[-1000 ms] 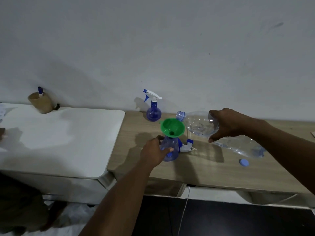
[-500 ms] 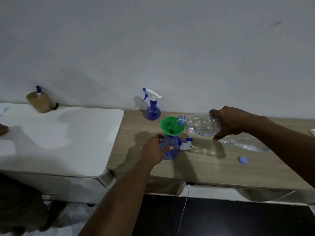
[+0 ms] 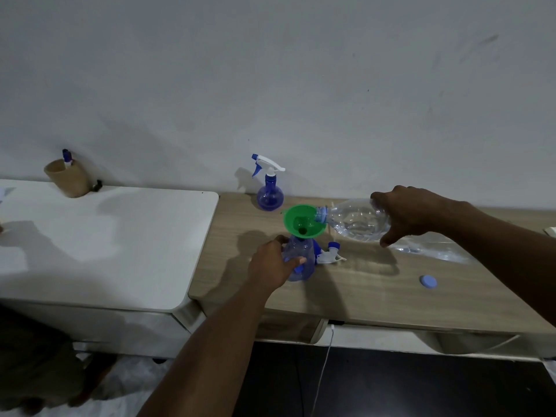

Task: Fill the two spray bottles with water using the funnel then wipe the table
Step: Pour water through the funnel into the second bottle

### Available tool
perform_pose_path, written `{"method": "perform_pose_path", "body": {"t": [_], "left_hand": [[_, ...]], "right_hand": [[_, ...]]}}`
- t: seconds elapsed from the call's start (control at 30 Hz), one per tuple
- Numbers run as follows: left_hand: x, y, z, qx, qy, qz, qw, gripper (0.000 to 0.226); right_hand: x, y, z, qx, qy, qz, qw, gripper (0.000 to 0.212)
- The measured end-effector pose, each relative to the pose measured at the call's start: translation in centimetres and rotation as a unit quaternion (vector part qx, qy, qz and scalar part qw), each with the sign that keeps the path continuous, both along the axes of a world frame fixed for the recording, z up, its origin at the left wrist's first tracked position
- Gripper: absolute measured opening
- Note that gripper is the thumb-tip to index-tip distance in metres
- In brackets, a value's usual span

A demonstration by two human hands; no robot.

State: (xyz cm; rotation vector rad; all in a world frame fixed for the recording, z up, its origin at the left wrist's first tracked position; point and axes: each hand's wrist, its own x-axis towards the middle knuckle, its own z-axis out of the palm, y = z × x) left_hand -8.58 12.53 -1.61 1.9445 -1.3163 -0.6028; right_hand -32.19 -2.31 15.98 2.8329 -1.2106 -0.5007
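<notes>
1. The left hand (image 3: pixel 272 263) curls round the belly of the open spray bottle (image 3: pixel 301 260), thumb across its front, and braces it upright on the wooden table (image 3: pixel 361 299).
2. The right hand (image 3: pixel 406 212) wraps over the base end of the clear water bottle (image 3: pixel 352 219). The bottle is tipped almost level, with its neck over the rim of the green funnel (image 3: pixel 304 221) seated in the spray bottle's mouth.
3. The funnel is broad and sits high on a small, light bottle. If the water bottle's neck presses on the rim, it could lever the funnel out or tip the whole stack, and only the left hand's grip guards against that.
4. Tilting further may send water in faster than the narrow spout drains, so the funnel brims over. Whether water is running now I cannot tell.
5. The removed trigger head (image 3: pixel 329 255) lies just beside the bottle, in the path of any spill. The blue cap (image 3: pixel 428 281) lies well apart to the right.
6. The second spray bottle (image 3: pixel 270 194) stands by the wall with its trigger on, probably waiting its turn.
</notes>
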Motion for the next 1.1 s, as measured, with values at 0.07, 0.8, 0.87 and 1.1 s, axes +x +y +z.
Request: {"method": "perform_pose_path", "body": {"t": [0.07,0.8,0.87,1.1], "left_hand": [[0.0,0.0,0.1,0.003,-0.001,-0.001,1.0,0.05],[-0.1,0.2,0.3,0.002,0.015,0.004,1.0,0.052],[-0.1,0.2,0.3,0.002,0.016,0.004,1.0,0.051],[-0.1,0.2,0.2,0.0,0.008,0.003,1.0,0.054]], "right_hand": [[0.0,0.1,0.1,0.001,0.003,-0.002,1.0,0.084],[0.1,0.3,0.8,-0.02,0.033,-0.003,0.999,0.079],[0.0,0.3,0.9,-0.021,0.036,-0.001,0.999,0.08],[0.0,0.0,1.1,-0.022,0.037,0.002,0.999,0.082]]}}
